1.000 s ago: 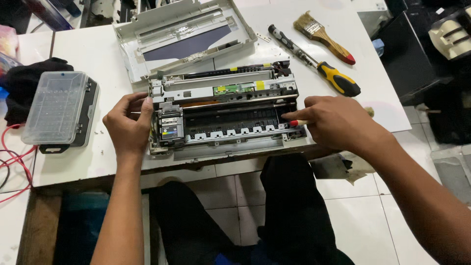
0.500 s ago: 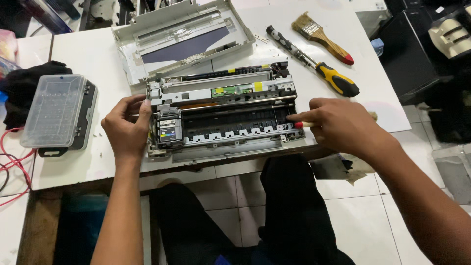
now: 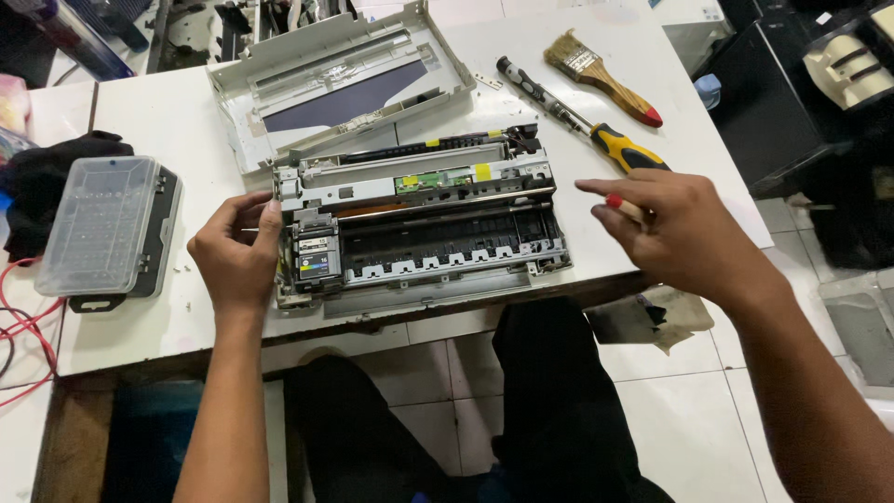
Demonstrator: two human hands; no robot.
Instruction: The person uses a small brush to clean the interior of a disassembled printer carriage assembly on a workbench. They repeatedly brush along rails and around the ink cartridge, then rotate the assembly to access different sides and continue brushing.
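Note:
An opened printer chassis [image 3: 419, 224], its cover off, lies on the white table [image 3: 168, 130]. The ink cartridge carriage [image 3: 317, 256] sits at its left end. My left hand [image 3: 237, 256] grips the chassis's left side, thumb beside the carriage. To the right of the chassis, my right hand [image 3: 675, 233] hovers apart from it. It pinches a small red-tipped tool [image 3: 616, 202] between its fingers; most of the tool is hidden in the hand.
The removed printer cover [image 3: 345, 84] lies behind the chassis. A yellow-and-black screwdriver [image 3: 596, 130] and a paintbrush [image 3: 605, 79] rest at the back right. At the left are a clear-lidded parts case [image 3: 102, 228], a black cloth [image 3: 47, 177] and red wires [image 3: 19, 317]. My legs are under the table's front edge.
My right hand has pulled away from the chassis's right front corner to the right, with the red-tipped tool in it. My left hand stays on the left side.

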